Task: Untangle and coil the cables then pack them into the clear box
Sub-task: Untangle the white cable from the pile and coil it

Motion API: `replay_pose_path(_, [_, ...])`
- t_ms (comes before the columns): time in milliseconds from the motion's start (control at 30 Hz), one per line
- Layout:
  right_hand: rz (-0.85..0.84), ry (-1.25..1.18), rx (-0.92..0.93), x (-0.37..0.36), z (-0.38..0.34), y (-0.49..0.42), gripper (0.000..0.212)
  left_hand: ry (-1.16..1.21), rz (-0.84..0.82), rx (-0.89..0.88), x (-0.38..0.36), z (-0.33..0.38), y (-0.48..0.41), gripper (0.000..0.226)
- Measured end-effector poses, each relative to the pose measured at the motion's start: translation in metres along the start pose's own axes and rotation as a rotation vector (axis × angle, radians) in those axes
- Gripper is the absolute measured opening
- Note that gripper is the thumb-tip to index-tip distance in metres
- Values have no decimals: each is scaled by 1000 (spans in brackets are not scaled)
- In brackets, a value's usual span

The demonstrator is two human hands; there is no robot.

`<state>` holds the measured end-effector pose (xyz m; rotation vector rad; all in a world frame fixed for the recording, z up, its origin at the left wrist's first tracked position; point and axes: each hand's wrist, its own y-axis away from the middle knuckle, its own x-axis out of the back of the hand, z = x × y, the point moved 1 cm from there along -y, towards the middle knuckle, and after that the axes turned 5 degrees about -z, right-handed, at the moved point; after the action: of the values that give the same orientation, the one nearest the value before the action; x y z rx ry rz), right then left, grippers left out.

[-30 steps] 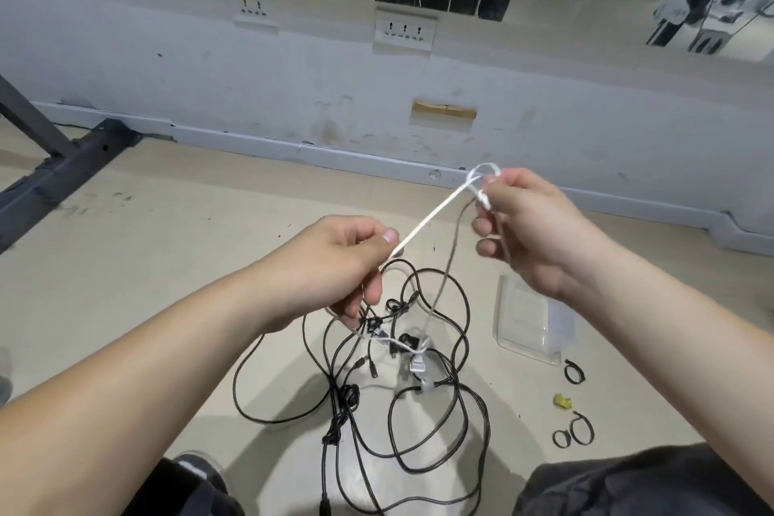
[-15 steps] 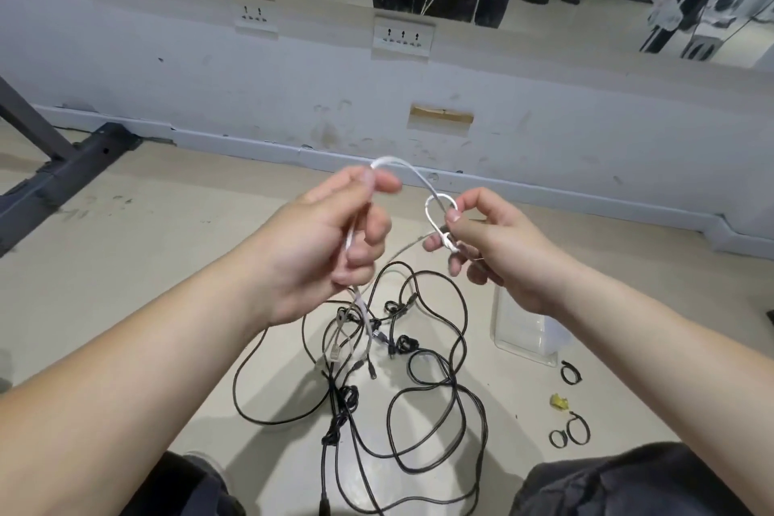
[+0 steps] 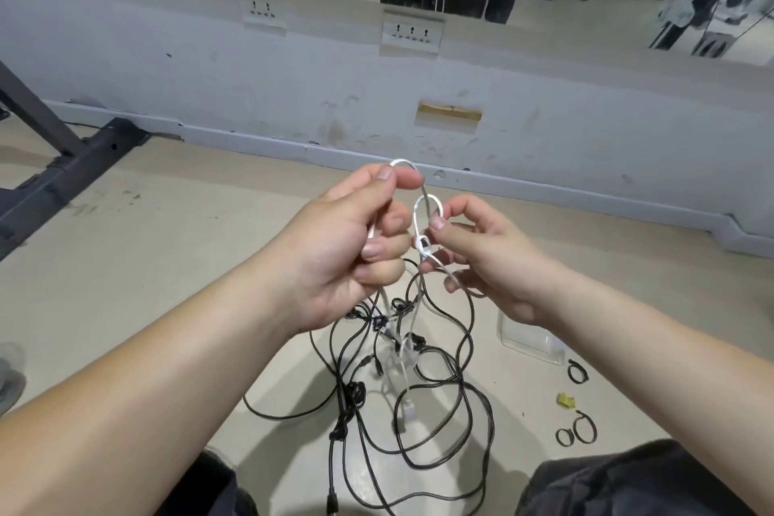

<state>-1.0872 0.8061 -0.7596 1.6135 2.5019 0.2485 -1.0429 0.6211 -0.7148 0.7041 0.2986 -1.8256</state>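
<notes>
1. My left hand (image 3: 347, 247) pinches the white cable (image 3: 422, 203) between thumb and forefinger at the top of a small arch, and the other fingers curl round the strand that runs down
2. My right hand (image 3: 490, 260) pinches a small loop of the same cable between thumb and forefinger, just beside my left hand, with a tight knot just below the thumb tip
3. From both hands the white cable hangs to the floor (image 3: 167, 264), where its plug (image 3: 408, 411) lies in the tangle
4. The black cables (image 3: 465, 348) sprawl in loose loops on the floor below my hands, several knots among them
5. The box (image 3: 527, 341) lies on the floor right of the tangle, partly hidden by my right wrist
6. Near the box, towards me, lie black ties (image 3: 580, 429) and a yellow scrap (image 3: 565, 400)
7. Ahead, the wall (image 3: 251, 96) and its skirting bound the floor; a dark frame (image 3: 71, 172) stands at far left
8. Bare floor spreads between that frame and the tangle; my knees close in at the bottom edge
</notes>
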Motion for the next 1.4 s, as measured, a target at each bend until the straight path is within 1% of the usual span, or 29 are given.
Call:
replay_pose_path(67, [-2, -53, -4, -1, 0, 1, 13, 23, -38, 28, -2, -3, 1, 18])
replay_pose_path(167, [41, -137, -14, 1, -2, 1, 12, 53, -36, 22, -2, -3, 0, 18])
replay_pose_path(267, [94, -138, -15, 3, -2, 1, 11, 34, -32, 57, 1, -6, -2, 19])
replay_pose_path(333, [127, -125, -10, 6, -1, 0, 8, -73, 0, 147, 5, -12, -3, 23])
replay_pose_path(367, [134, -122, -13, 7, -1, 0, 7, -164, 20, 208, 7, -15, -3, 26])
replay_pose_path(433, [139, -124, -21, 9, -3, -1, 5, -444, 47, 292, 11, -23, -2, 29])
replay_pose_path(467, [147, -110, -18, 10, -3, -1, 6, -570, 61, 307, 12, -25, -1, 28])
replay_pose_path(500, [162, -84, -10, 11, -4, -1, 8, -643, 80, 306, 14, -26, -1, 26])
replay_pose_path(567, [201, -25, 7, 12, -6, -1, 11, -659, 120, 285, 17, -26, -3, 21])
replay_pose_path(600, [212, -11, 14, 12, -7, 0, 12, -649, 142, 272, 18, -25, -4, 22])
replay_pose_path(633, [207, -13, 21, 13, -9, 0, 12, -649, 172, 257, 19, -25, -5, 28])
replay_pose_path(700, [143, -49, 37, 13, -12, 0, 12, -685, 234, 214, 21, -25, -7, 36])
replay_pose_path(767, [20, -102, 56, 10, -15, 3, 8, -702, 244, 184, 21, -28, -8, 30])
replay_pose_path(833, [-91, -129, 77, 6, -15, 6, 5, -667, 207, 166, 19, -30, -9, 18])
replay_pose_path(900, [-108, -120, 102, 2, -14, 7, 7, -653, 162, 161, 19, -30, -11, 13])
replay_pose_path(1000, [26, -137, 118, 5, -15, 5, 5, -689, 139, 196, 22, -31, -12, 13])
replay_pose_path(1133, [250, -272, 114, 21, -18, -1, 6, -753, 92, 339, 26, -34, -9, 19])
replay_pose_path(1233, [337, -371, 96, 32, -20, -5, 6, -840, 67, 428, 29, -36, -8, 38])
replay_pose_path(1300, [376, -430, 100, 40, -23, -6, 4, -942, 58, 485, 31, -38, -7, 53])
replay_pose_path(1333, [395, -456, 106, 44, -25, -6, 5, -989, 49, 520, 31, -39, -6, 55])
replay_pose_path(1367, [406, -478, 107, 46, -27, -5, 5, -1013, 32, 557, 31, -40, -5, 51])
replay_pose_path(1400, [406, -492, 101, 47, -29, -4, 5, -1012, 13, 588, 30, -42, -4, 42])
